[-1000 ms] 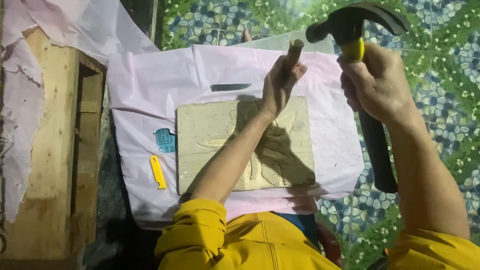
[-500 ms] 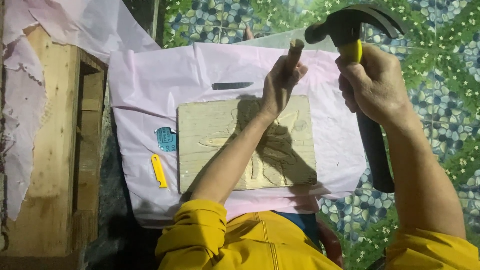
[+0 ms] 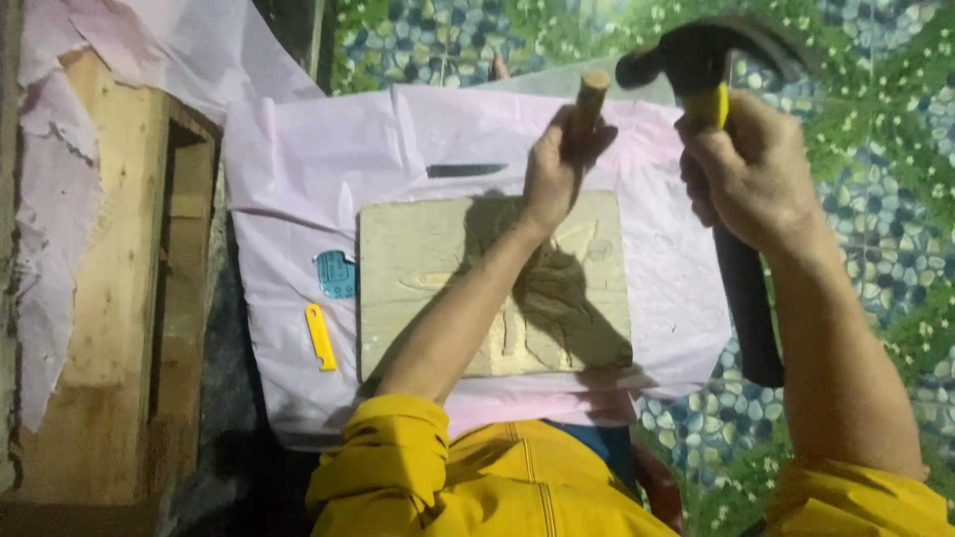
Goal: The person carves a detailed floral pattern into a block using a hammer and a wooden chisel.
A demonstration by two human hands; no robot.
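2 yellow sleeves (image 3: 428,477) fill the bottom edge of the frame, nearest the camera, with bare forearms reaching up from them. Just beyond, at the centre, a pale rectangular carving slab (image 3: 428,288) lies flat on a pink plastic sheet (image 3: 288,179), shallow shapes cut into its surface. The left hand (image 3: 557,174) is above the slab's upper edge, fingers wrapped tight around a wooden-handled chisel (image 3: 589,99) whose butt end points up toward the top of the frame; its tip is hidden behind the hand. To the right, the right hand (image 3: 751,169) is clenched around a hammer (image 3: 741,288) with a black shaft and yellow collar, the black head raised just beside the chisel's butt, not touching it as far as can be seen. Left of the slab lie a small yellow tool (image 3: 320,337) and a blue object (image 3: 335,274), and above it a dark blade (image 3: 468,170). At far left stands an open wooden crate (image 3: 109,298); its contents cannot be made out.
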